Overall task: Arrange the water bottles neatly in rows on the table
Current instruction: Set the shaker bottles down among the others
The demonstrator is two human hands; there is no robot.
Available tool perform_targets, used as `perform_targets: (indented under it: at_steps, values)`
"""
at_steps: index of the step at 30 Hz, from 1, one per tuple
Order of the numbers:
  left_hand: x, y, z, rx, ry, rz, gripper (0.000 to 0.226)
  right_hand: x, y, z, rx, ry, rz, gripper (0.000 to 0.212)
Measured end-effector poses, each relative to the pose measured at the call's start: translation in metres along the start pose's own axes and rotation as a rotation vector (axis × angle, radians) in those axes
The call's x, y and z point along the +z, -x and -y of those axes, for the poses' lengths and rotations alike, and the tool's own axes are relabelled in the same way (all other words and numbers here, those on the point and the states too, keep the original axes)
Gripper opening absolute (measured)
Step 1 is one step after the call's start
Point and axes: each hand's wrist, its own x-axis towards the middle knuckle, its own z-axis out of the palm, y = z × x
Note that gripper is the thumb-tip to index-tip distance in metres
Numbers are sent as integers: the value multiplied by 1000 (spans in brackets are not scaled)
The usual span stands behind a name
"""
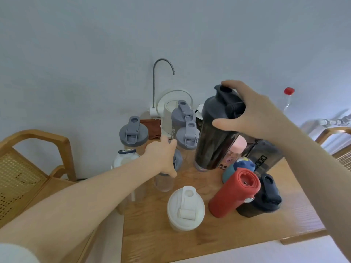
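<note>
Gripped the tall black shaker bottle by its lid with the right hand, fingers curled over the cap and thumb pressed to the side; held it tilted, base seemingly just off the wooden table or barely touching, hard to tell which. Closed the left hand around the grey lid of a clear bottle near the table's middle. Stood among a loose cluster: three grey-lidded bottles at the back by the white water dispenser, a white-lidded shaker in front, a red bottle leaning against a dark one. Judged best: lower the black shaker straight and level, not by the lid alone if the cap sits loose, into a gap in line with the back row, clear of the pink bottle just behind it, then square the clear one beside it.
</note>
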Motion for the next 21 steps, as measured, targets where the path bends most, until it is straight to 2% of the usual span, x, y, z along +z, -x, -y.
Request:
perform_targets:
  at_steps: [9,15,21]
  values:
    - [-5,-23,0,-131,58,-39,80,59,9,-51,11,117,233,99]
    - [2,-24,6,-106,150,-71,93,104,10,-70,42,163,474,99]
    - [6,-16,5,-115,126,-131,82,122,6,-68,-38,292,638,97]
